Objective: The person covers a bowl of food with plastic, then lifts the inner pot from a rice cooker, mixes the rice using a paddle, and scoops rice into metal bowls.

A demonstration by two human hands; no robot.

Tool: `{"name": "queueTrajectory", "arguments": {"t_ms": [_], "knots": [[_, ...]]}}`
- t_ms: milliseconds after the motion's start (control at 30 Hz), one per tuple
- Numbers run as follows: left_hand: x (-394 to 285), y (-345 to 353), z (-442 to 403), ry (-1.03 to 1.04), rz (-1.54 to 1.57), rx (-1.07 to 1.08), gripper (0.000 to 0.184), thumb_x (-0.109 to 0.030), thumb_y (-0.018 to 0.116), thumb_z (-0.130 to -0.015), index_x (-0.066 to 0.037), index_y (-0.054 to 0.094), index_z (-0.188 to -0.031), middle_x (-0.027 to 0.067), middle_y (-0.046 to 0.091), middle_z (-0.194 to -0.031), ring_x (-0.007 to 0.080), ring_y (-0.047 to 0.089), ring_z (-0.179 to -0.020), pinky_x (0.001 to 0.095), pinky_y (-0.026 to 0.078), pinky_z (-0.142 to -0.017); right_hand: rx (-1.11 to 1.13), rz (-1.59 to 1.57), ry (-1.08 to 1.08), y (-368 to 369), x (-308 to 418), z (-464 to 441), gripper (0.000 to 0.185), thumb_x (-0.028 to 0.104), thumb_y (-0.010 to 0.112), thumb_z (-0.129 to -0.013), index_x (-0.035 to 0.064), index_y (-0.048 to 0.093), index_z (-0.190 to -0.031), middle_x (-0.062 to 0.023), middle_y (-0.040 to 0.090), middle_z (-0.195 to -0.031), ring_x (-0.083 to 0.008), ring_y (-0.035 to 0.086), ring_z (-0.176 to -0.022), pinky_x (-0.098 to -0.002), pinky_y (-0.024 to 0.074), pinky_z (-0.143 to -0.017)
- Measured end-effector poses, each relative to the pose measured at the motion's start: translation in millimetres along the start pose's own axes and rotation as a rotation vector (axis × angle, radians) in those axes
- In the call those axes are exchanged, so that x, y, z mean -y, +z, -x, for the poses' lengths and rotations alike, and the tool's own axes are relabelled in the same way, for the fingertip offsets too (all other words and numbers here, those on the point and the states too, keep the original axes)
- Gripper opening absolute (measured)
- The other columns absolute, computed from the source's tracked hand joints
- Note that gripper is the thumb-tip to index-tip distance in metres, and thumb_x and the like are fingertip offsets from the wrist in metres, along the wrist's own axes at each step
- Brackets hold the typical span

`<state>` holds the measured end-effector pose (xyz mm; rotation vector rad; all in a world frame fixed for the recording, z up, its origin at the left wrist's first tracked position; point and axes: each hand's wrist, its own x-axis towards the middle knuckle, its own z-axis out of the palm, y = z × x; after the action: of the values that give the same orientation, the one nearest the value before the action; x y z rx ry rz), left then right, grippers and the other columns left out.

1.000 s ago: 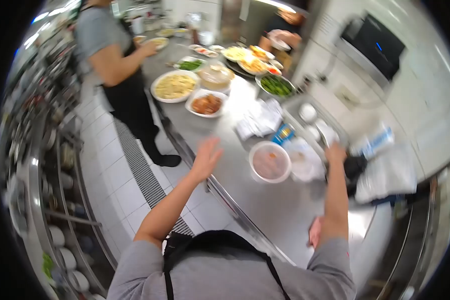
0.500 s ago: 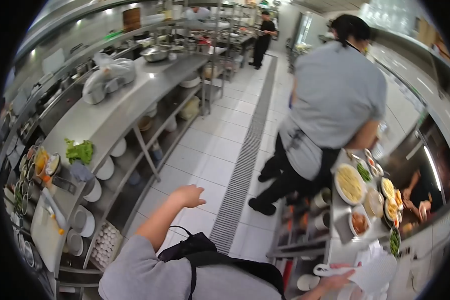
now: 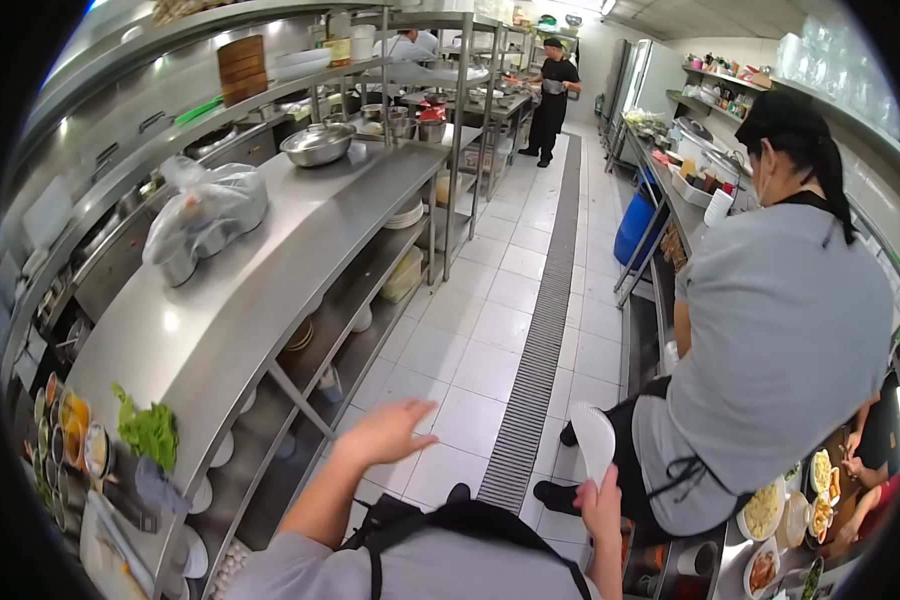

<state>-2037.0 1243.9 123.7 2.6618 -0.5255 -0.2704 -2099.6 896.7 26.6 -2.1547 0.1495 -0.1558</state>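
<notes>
My right hand (image 3: 600, 506) holds a white, paddle-shaped utensil (image 3: 594, 440) upright by its lower end, over the aisle floor. To its left, my left hand (image 3: 385, 434) hangs in the air with its fingers apart and nothing in it. Close on the right stands a co-worker (image 3: 785, 340) in a grey shirt and dark apron, back towards me. Beyond the co-worker's side, at the lower right, are a plate of pale yellow food (image 3: 762, 512) and a dish of reddish-brown food (image 3: 763, 570).
Along the left runs a steel counter (image 3: 220, 290) with a bagged bundle (image 3: 206, 215), a lidded metal pan (image 3: 317, 143) and lettuce (image 3: 147, 430). A floor drain (image 3: 540, 370) lines the tiled aisle. Another person (image 3: 552, 100) stands far back; a blue barrel (image 3: 636, 228) sits right.
The view has turned from the food counter to the aisle. My right hand has come up from the counter with the white utensil. My left hand remains raised and empty.
</notes>
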Motion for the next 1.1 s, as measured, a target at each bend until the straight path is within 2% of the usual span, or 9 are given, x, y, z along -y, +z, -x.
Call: {"name": "queueTrajectory", "arguments": {"t_ms": [233,367,467,533,567,767,933,1033,1100], "knots": [[80.5,-65.4,-92.5,-0.309,-0.083,-0.229,0.053,-0.033,0.057,-0.076,-0.004,0.043,-0.119,0.0191,0.048,-0.114,0.0344,0.049,-0.100,0.0391,0.038,-0.088,0.255,-0.661,-0.194,105.6,91.5,-308.1,0.021,0.014,0.040,-0.087,-0.0006,0.031,-0.100,-0.0108,0.052,-0.057,-0.0165,0.053,-0.044,-0.0289,0.0434,-0.040],[133.2,-80.1,-154.2,-0.470,0.074,-0.330,0.053,-0.029,0.060,-0.074,-0.003,0.044,-0.117,0.0187,0.047,-0.117,0.0325,0.046,-0.106,0.0356,0.038,-0.089,0.437,-0.226,-0.061,176.9,69.7,-468.1,0.023,0.013,0.040,-0.086,0.0012,0.032,-0.104,-0.0152,0.055,-0.065,-0.0205,0.055,-0.049,-0.0320,0.0446,-0.041],[167.2,-99.3,-226.5,-0.577,0.031,-0.291,0.053,-0.027,0.061,-0.074,-0.003,0.044,-0.118,0.0185,0.047,-0.117,0.0324,0.046,-0.106,0.0363,0.038,-0.089,0.402,0.545,-0.098,251.7,-86.4,-587.7,0.033,0.009,0.040,-0.081,0.0039,0.035,-0.113,-0.0176,0.056,-0.070,-0.0256,0.059,-0.061,-0.0391,0.0456,-0.044],[193.1,-122.2,-286.0,-0.482,-0.001,-0.366,0.053,-0.028,0.061,-0.074,-0.003,0.044,-0.118,0.0179,0.048,-0.116,0.0346,0.048,-0.102,0.0391,0.039,-0.087,0.460,0.001,0.537,234.4,-101.9,-570.0,0.023,0.007,0.050,-0.070,-0.0026,0.053,-0.091,-0.0176,0.059,-0.065,-0.0260,0.058,-0.052,-0.0407,0.0462,-0.048],[204.8,-133.6,-320.8,-0.454,-0.004,-0.393,0.052,-0.026,0.061,-0.074,-0.003,0.044,-0.118,0.0189,0.047,-0.116,0.0358,0.048,-0.102,0.0392,0.039,-0.087,0.600,0.642,0.403,272.7,-234.6,-596.2,0.029,0.016,0.041,-0.079,0.0026,0.058,-0.098,-0.0174,0.060,-0.090,-0.0289,0.059,-0.073,-0.0400,0.0479,-0.061],[225.6,-192.2,-572.4,-0.191,-0.131,-0.171,0.052,-0.028,0.060,-0.074,-0.003,0.044,-0.118,0.0213,0.046,-0.117,0.0354,0.047,-0.104,0.0403,0.037,-0.089,0.676,2.048,-0.348,-170.8,-309.7,-519.7,0.017,0.013,0.053,-0.073,0.0030,0.060,-0.084,-0.0132,0.060,-0.081,-0.0257,0.058,-0.073,-0.0371,0.0476,-0.065],[193.3,-193.6,-788.8,0.204,-0.090,-0.069,0.054,-0.031,0.059,-0.075,-0.004,0.043,-0.119,0.0214,0.045,-0.117,0.0354,0.046,-0.104,0.0415,0.035,-0.091,1.080,2.374,-0.618,-167.6,-294.1,-548.7,0.009,0.011,0.062,-0.068,0.0033,0.062,-0.072,-0.0098,0.060,-0.073,-0.0230,0.057,-0.073,-0.0346,0.0474,-0.068],[174.3,-187.6,-882.5,0.253,-0.009,-0.091,0.053,-0.032,0.058,-0.076,-0.004,0.043,-0.118,0.0209,0.046,-0.117,0.0353,0.046,-0.103,0.0400,0.036,-0.090,0.236,1.722,-0.284,-155.8,-356.8,-517.6,0.020,0.012,0.053,-0.066,-0.0021,0.059,-0.077,-0.0183,0.058,-0.079,-0.0319,0.055,-0.078,-0.0391,0.0460,-0.076],[178.3,-188.1,-940.5,0.215,0.051,0.027,0.051,-0.026,0.059,-0.076,-0.002,0.042,-0.118,0.0188,0.046,-0.118,0.0339,0.045,-0.106,0.0369,0.037,-0.089,0.562,1.800,-0.208,-136.4,-317.4,-551.4,0.015,0.014,0.053,-0.071,0.0007,0.059,-0.076,-0.0163,0.057,-0.075,-0.0278,0.055,-0.073,-0.0373,0.0457,-0.071]]}}
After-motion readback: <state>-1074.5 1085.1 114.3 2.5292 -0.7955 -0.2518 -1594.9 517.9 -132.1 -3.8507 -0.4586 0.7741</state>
